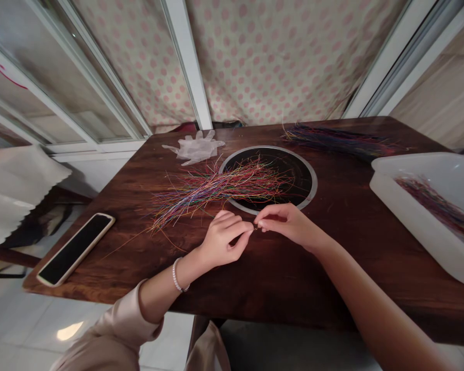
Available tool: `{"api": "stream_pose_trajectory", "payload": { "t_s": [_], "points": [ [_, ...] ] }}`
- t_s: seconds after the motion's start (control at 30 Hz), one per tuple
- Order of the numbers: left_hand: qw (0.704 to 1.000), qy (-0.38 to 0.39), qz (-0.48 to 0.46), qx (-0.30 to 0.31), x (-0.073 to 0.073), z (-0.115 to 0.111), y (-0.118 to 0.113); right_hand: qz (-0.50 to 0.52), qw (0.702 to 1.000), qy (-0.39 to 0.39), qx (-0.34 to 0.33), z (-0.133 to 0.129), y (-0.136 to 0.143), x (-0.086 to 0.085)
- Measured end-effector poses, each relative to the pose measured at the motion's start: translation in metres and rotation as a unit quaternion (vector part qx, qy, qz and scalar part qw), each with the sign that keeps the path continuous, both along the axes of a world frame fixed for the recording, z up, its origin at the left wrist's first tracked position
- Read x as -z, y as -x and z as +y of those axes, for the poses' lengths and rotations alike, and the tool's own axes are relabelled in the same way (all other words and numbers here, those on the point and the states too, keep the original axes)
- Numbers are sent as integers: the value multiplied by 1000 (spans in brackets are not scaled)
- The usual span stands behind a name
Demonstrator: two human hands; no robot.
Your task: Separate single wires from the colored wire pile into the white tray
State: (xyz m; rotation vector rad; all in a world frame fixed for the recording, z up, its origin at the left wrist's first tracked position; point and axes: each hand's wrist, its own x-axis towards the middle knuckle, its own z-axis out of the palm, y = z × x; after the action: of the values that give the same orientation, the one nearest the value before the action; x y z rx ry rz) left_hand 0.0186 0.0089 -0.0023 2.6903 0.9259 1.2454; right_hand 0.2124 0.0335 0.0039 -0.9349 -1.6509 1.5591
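Head view, forward and down

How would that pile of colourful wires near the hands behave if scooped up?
The colourful wires would probably flex yet hold some shape, since many jut out fairly straight. Strands would likely slip loose, as no tie shows around the pile. Each strand is probably very light, being so thin.

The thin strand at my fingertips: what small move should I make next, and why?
I'd probably ease your right hand slightly away from your left hand: the fingertips almost meet, and only a tiny bit of the thin strand shows between them, so a wider gap might make it easier to see.
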Motion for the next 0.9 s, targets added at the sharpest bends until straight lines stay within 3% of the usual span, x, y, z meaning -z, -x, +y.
{"api": "stream_pose_trajectory", "payload": {
  "t_s": [0.4, 0.67, 0.9],
  "points": [
    [998, 42, -12, -41, 0, -2, -2, -13, 1000, 2, 10, 0, 3, 3],
    [999, 24, 3, -29, 4, -1, 1, 7, 1000, 17, -24, 0, 4, 1],
    [999, 16, 11, -48, 3, -1, -1, -9, 1000, -25, -10, -2, 5, -1]
  ]
}}
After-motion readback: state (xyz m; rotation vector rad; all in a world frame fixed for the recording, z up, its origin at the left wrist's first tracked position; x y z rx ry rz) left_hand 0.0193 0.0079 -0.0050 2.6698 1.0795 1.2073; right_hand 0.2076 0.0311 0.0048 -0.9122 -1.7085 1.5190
